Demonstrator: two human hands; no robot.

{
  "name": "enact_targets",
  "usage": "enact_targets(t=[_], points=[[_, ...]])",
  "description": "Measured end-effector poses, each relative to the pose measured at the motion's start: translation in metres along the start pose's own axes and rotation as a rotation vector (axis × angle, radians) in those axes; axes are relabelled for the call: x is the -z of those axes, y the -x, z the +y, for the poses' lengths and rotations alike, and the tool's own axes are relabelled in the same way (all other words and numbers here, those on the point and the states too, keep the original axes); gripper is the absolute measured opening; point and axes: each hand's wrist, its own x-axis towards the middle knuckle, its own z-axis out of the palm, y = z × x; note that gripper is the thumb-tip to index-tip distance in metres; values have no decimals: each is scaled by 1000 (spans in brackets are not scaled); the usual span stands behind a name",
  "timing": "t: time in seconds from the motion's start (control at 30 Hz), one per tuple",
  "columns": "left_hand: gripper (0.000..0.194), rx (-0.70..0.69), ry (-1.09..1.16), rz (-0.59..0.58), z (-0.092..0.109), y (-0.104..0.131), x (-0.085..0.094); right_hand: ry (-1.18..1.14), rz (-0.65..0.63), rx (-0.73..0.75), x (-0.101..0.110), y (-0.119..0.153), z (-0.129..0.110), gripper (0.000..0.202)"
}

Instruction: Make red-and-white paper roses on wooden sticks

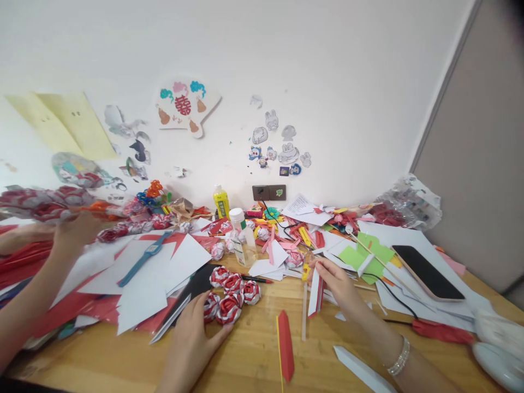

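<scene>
My left hand point(192, 330) curls around the near left side of a cluster of red-and-white paper roses point(230, 309) on the wooden table, its thumb along the front. My right hand point(332, 277) pinches folded red-and-white paper strips point(315, 295), which hang down from the fingers. Just left of them a thin translucent stick point(304, 319) hangs below a small yellow piece point(305, 272); whether my fingers hold these too I cannot tell. A folded red paper strip with a yellow edge point(285, 346) lies between my hands.
At the left, another person's hand point(77, 229) is by a blurred bunch of paper roses point(53, 204). A clear bottle point(244, 245), a yellow bottle point(221, 202), a blue watch point(147, 256), a phone point(426, 273) and a black cable point(393, 292) lie or stand among paper scraps.
</scene>
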Motion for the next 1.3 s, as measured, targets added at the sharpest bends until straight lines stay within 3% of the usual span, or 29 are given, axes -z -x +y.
enact_targets(t=[0.13, 0.23, 0.27, 0.37, 0.43, 0.5, 0.57, 0.67, 0.83, 0.93, 1.1, 1.3], points=[[79, 58, -7, 90, -7, 5, -7, -25, -17, -38, 0, -1, 1, 39], [76, 32, -23, 187, 2, 11, -10, -36, -21, -36, -2, 0, 2, 40], [71, -22, -19, 217, 11, 13, -11, -40, -15, -38, -2, 0, 3, 40], [46, -279, -6, 158, 56, 19, -15, -56, 33, -56, -2, 0, 5, 39], [47, -407, 15, 63, 92, 19, -19, -66, 71, -56, -1, -1, 6, 37], [44, -466, 70, -30, 123, 14, -21, -86, 85, -47, 1, -3, 7, 35], [31, -441, 112, -81, 143, 5, -20, -119, 83, -40, 4, -4, 6, 33], [24, -388, 108, -80, 147, -12, -15, -177, 88, -44, 8, -6, 5, 30], [29, -271, 32, 12, 121, -31, -9, -231, 122, -35, 7, -7, 5, 29], [31, -303, 28, 8, 118, -33, -12, -251, 123, -32, 5, -7, 5, 29], [25, -401, 32, -92, 152, -33, -28, -218, 183, 6, 6, -8, 6, 33], [19, -544, 40, -163, 189, -52, -42, -209, 260, 104, 16, -14, 3, 41]])
